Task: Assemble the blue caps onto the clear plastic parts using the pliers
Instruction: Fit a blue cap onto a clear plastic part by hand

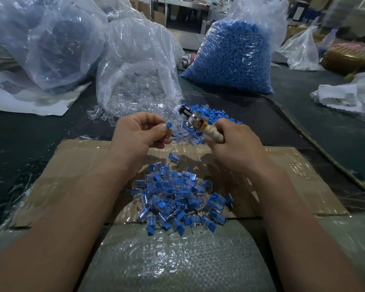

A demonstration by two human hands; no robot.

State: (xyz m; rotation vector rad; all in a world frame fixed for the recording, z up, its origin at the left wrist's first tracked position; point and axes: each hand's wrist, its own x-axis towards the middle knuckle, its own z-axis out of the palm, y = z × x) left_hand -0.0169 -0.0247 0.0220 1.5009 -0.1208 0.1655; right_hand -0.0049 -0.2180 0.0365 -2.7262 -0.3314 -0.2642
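My left hand (140, 131) pinches a blue cap (169, 125) on a clear plastic part between thumb and fingers. My right hand (233, 144) grips the wrapped handles of the pliers (195, 121), whose metal jaws point up and left, a short way from the cap. One finished piece (173, 158) is in the air or lying just below my left hand. A pile of assembled blue-and-clear pieces (179, 199) lies on the taped cardboard sheet (299, 175) in front of me. Loose blue caps (213, 113) and loose clear parts (101, 115) lie beyond my hands.
An open bag of clear parts (135, 81) stands behind my left hand. A full bag of blue caps (234, 57) stands at the back right. Another large plastic bag (40, 39) sits far left, and crumpled bags (346, 95) lie right. Bubble wrap (173, 258) covers my lap.
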